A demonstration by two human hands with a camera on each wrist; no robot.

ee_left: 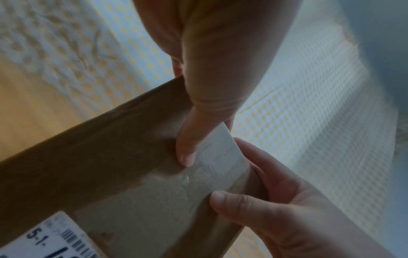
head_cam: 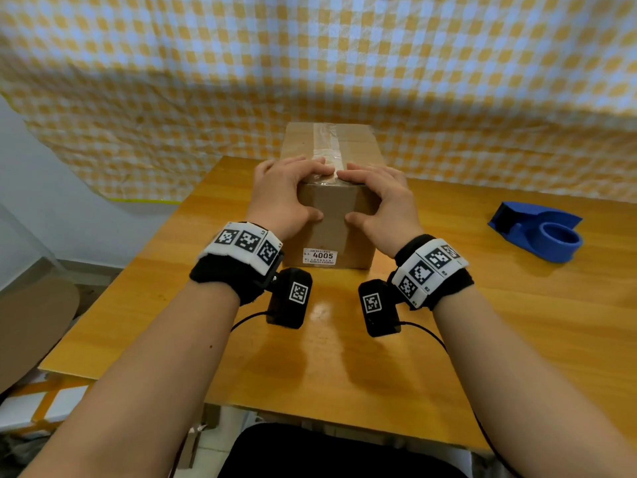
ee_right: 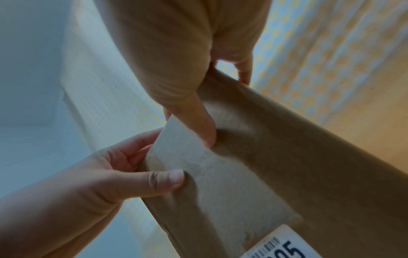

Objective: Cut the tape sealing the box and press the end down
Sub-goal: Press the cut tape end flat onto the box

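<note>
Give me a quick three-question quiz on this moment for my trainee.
1. True or false: the blue tape dispenser is held in the right hand.
2. Which surface do both thumbs press: A) the near face of the cardboard box, B) the wooden table, C) the white label?
3. Fill in: the fingers of the left hand lie on the box's ___ face, beside the clear tape.

Key: 1 false, it lies on the table, to the right of the box; 2 A; 3 top.

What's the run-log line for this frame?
step: press tape end | left hand: on box | right hand: on box | tape: cut | dispenser: on table
</note>
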